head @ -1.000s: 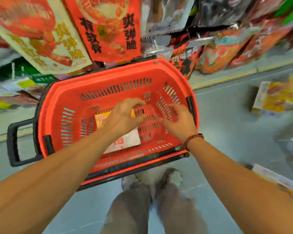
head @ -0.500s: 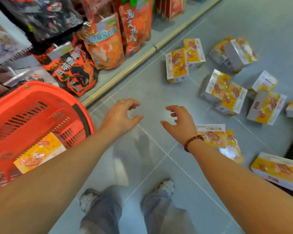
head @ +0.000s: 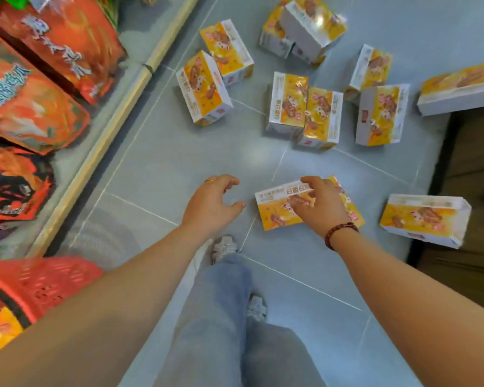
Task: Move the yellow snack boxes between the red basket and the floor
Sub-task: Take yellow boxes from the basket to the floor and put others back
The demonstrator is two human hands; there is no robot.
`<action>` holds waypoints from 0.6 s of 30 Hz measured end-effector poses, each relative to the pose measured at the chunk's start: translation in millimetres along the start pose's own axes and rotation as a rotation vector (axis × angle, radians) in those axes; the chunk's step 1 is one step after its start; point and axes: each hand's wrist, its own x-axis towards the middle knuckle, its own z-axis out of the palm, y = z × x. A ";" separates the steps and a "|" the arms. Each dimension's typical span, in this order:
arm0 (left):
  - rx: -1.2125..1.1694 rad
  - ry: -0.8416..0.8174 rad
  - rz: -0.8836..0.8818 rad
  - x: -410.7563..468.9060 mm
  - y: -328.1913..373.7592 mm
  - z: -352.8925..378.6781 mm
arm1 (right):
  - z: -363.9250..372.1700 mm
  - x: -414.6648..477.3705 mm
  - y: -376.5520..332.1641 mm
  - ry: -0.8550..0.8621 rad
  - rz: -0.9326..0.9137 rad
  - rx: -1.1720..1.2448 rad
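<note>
Several yellow snack boxes lie scattered on the grey tiled floor (head: 179, 152). The nearest yellow box (head: 277, 210) lies flat just ahead of my feet. My right hand (head: 319, 205) hovers over it with fingers spread and loosely bent, holding nothing. My left hand (head: 213, 202) hangs open beside the box's left end, apart from it. The red basket (head: 39, 280) sits at the lower left, partly hidden behind my left forearm, with one yellow box (head: 3, 331) inside.
Shelves of orange and red snack bags (head: 53, 51) line the left side, edged by a pale kick strip (head: 118, 113). More boxes cluster at the top (head: 204, 88) and right (head: 422, 219). A brown surface (head: 472, 191) borders the right. My legs and shoes stand below.
The view swung from the basket to the floor. Both hands left the basket, where a box now lies, and moved right and down toward the nearest floor box.
</note>
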 end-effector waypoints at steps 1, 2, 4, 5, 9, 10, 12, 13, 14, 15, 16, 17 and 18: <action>0.024 -0.038 0.002 14.5 -2.9 5.6 | -0.3 9.1 7.7 0.006 0.023 -0.002; 0.055 -0.087 0.012 30.6 -6.9 11.8 | 0.4 19.5 15.7 0.015 0.042 -0.005; 0.129 -0.179 0.021 59.8 -17.6 25.0 | 4.8 41.9 31.2 0.013 0.059 -0.022; 0.162 -0.213 0.016 73.0 -23.6 31.8 | 7.5 52.4 38.9 0.012 0.071 -0.026; 0.195 -0.261 -0.038 109.4 -42.4 64.8 | 17.9 82.9 67.5 -0.007 0.112 -0.048; 0.187 -0.261 -0.057 115.4 -46.9 75.6 | 21.4 88.8 76.8 -0.015 0.121 -0.060; 0.172 -0.266 -0.099 123.8 -58.4 101.7 | 31.0 100.3 97.8 -0.044 0.134 -0.085; 0.157 -0.266 -0.122 126.9 -64.8 116.6 | 36.7 107.2 108.8 -0.063 0.129 -0.108; 0.136 -0.265 -0.141 130.1 -71.7 133.1 | 42.2 114.7 120.8 -0.077 0.123 -0.133; 0.113 -0.267 -0.164 132.2 -79.3 151.0 | 48.1 121.7 134.0 -0.087 0.122 -0.156; 0.089 -0.268 -0.186 134.1 -86.9 169.6 | 54.4 128.6 147.3 -0.092 0.127 -0.175; 0.064 -0.270 -0.207 136.3 -94.4 188.0 | 61.2 135.7 160.6 -0.093 0.132 -0.193; 0.037 -0.268 -0.226 138.4 -101.9 205.5 | 67.8 142.6 173.2 -0.096 0.137 -0.209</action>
